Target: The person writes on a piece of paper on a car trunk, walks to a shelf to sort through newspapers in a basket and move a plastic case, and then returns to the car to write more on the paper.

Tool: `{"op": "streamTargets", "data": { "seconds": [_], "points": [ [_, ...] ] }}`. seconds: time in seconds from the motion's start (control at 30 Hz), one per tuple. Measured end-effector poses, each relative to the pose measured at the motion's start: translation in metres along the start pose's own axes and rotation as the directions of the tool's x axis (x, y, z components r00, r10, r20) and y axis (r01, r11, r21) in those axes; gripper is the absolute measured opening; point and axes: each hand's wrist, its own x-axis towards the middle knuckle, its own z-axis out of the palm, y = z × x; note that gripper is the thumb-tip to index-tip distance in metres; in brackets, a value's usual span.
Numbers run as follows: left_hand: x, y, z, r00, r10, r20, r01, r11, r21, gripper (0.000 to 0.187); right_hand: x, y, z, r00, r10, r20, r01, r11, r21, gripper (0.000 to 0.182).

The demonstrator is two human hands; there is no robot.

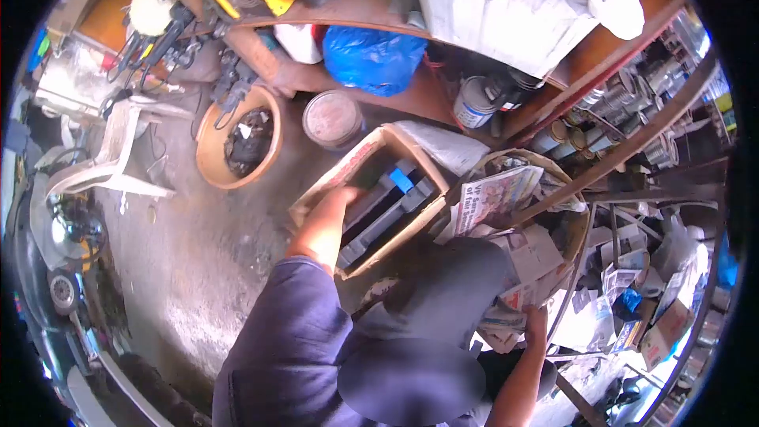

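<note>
My left hand [348,196] reaches over the near left wall of a cardboard box [316,204]. It is beside a dark grey plastic case [371,236] with a blue piece [402,180] on it, which stands inside the box. The fingers are blurred and mostly hidden, so a grip does not show. Lower right, my right hand [536,323] hangs against folded newspaper [503,324] at the side of a large basket-like container [581,229]. Its fingers are too small and covered to make out.
An orange tub [213,160] with dark items and a lidded bucket [332,120] stand behind the box. A blue plastic bag [371,57] sits on the lower shelf. A white plastic chair [118,146] is at left. Metal bars [632,138], cans and scrap paper crowd the right.
</note>
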Motion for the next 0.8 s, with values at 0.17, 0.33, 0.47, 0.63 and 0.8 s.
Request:
{"op": "streamTargets", "data": {
  "seconds": [0.17,0.33,0.47,0.63,0.8],
  "points": [
    [0.033,0.009,0.011,0.998,0.011,-0.057,-0.005,0.994,0.109,0.063,-0.006,-0.001,0.007,0.995,0.009,-0.096,-0.008,1.000,0.009,0.059],
    [0.042,0.000,0.014,0.994,0.048,-0.094,-0.029,0.979,0.201,0.061,0.014,0.027,-0.009,0.986,-0.065,-0.153,0.015,0.950,-0.311,0.056],
    [0.046,-0.008,0.010,0.991,0.078,-0.107,-0.047,0.963,0.265,0.059,-0.003,0.001,0.010,0.988,-0.052,-0.146,0.013,0.967,-0.253,0.057],
    [0.046,-0.027,0.004,0.985,0.142,-0.093,-0.095,0.916,0.389,0.057,-0.007,0.009,0.017,0.976,-0.142,-0.166,0.094,0.959,-0.268,0.064],
    [-0.080,0.076,-0.063,0.984,0.177,-0.006,-0.143,0.812,0.565,0.054,-0.006,0.002,0.016,0.966,-0.095,-0.239,0.011,0.943,-0.332,0.062]
  ]
}}
